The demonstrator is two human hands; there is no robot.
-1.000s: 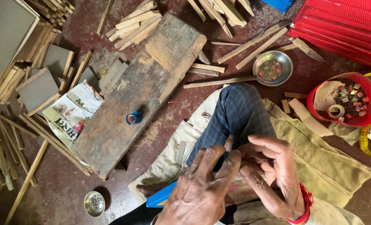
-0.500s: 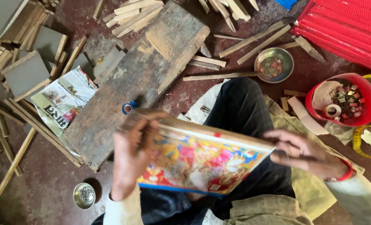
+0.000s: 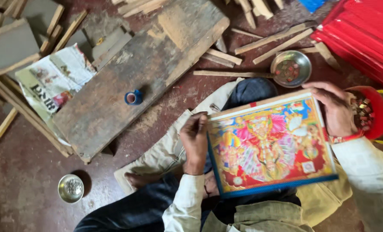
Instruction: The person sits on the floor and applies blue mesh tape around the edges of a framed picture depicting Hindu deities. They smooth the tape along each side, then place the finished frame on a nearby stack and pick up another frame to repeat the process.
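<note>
Glossy rectangular print [image 3: 271, 144], both hands, left hand [image 3: 195, 139], right hand [image 3: 335, 107], rough plank [image 3: 144, 73]

This is a small floor-level framing or woodworking workshop. A worn grey wooden plank [image 3: 144, 73] lies on the stained reddish floor [image 3: 23, 189] among scattered pale wooden strips [image 3: 277, 38], cut grey boards [image 3: 10, 43] and a spread newspaper sheet [image 3: 53, 81]. A round metal bowl of small fasteners [image 3: 290, 68] and a stack of red panels [image 3: 363, 30] lie nearby.

A brightly printed picture [image 3: 271, 144], crowded with red, yellow, pink and blue figures and edged in blue, above dark blue trousers [image 3: 127, 212]; nearby, a blue tape roll [image 3: 133, 97], a red bowl [image 3: 378, 112], red sheets [image 3: 363, 34].
</note>
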